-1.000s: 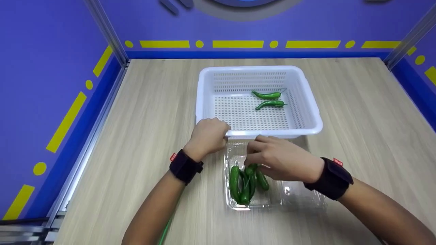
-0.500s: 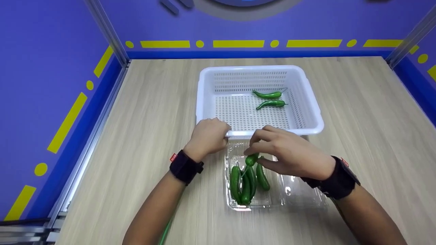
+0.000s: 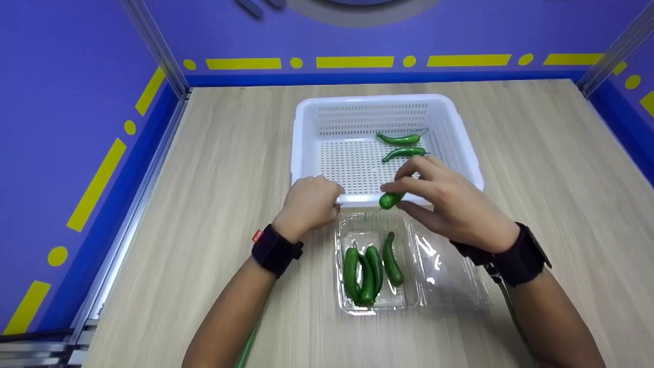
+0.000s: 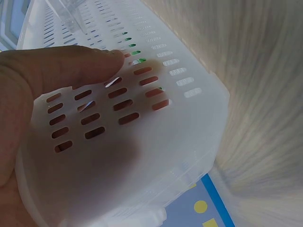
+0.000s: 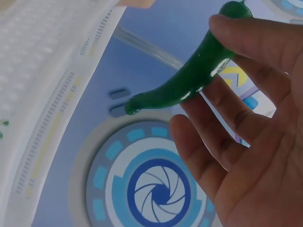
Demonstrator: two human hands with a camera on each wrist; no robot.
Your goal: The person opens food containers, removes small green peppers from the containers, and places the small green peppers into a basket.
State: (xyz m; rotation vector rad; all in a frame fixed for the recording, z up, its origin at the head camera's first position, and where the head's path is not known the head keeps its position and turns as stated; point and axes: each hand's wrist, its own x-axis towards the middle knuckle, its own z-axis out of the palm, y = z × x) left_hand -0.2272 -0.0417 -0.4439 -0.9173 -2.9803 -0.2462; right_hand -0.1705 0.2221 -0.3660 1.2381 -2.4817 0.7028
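Observation:
My right hand (image 3: 449, 204) pinches a green chili pepper (image 3: 390, 200) between thumb and fingers, over the near rim of a white perforated plastic basket (image 3: 347, 98). In the right wrist view the whole curved pepper (image 5: 189, 78) shows, held near its thick end. My left hand (image 3: 312, 202) grips the basket's near rim at the left corner; its thumb (image 4: 90, 66) lies along the outside wall in the left wrist view. Two green peppers (image 3: 403, 153) lie inside the basket at the right. Several more peppers (image 3: 367, 286) sit in a clear plastic clamshell box (image 3: 409, 306) in front.
The clamshell's transparent lid (image 3: 452, 286) lies folded out to the right of the box. Wood-grain table (image 3: 225, 168) runs around both containers. Blue panels (image 3: 357, 41) with yellow marks enclose the back and sides. A green cable (image 3: 248, 350) passes beneath the left forearm.
My right hand has lifted the pepper out of the clamshell and carried it forward to the basket's near rim. The left hand keeps its grip on the rim.

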